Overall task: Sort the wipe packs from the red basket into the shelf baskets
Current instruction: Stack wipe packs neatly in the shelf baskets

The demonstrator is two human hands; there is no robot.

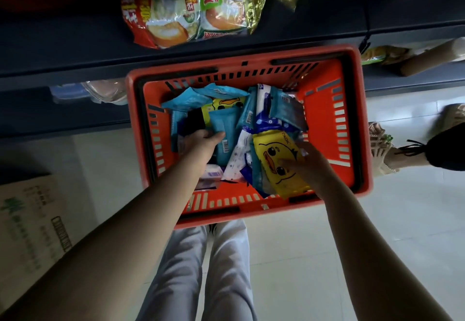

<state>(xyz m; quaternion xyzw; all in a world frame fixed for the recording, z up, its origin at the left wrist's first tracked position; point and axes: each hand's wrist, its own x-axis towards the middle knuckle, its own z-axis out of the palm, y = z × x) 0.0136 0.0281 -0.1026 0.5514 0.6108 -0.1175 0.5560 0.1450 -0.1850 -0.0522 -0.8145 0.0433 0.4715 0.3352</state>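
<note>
Wipe packs are heaped in the red basket (324, 129), which is set on the pale tiled floor (377, 232) just below the dark shelf edge (75, 69), at 12 o'clock from the wearer's grey-trousered legs (201, 270).

A yellow duck pack (276, 162) is seen tilted at the basket's 5 o'clock corner; the right hand (309, 167) is laid over its right edge, fingers curled on it, gripping it. A teal pack (224, 129) stands near centre; the left hand (201, 144) is closed on its lower left side, thumb against the face near the barcode. White-and-blue packs (266, 109) are wedged between the two, leaning toward 1 o'clock. A second yellow duck pack (226, 103) is partly buried at 12 o'clock under more teal packs (186, 99).

Snack bags (191, 11), red, green and gold, are noted on the shelf at 12 o'clock of the basket. A cardboard box (27, 220) with green print lies on the floor at 8 o'clock. At 3 o'clock, another person's sandalled foot (382, 149) is visible beside the basket wall.
</note>
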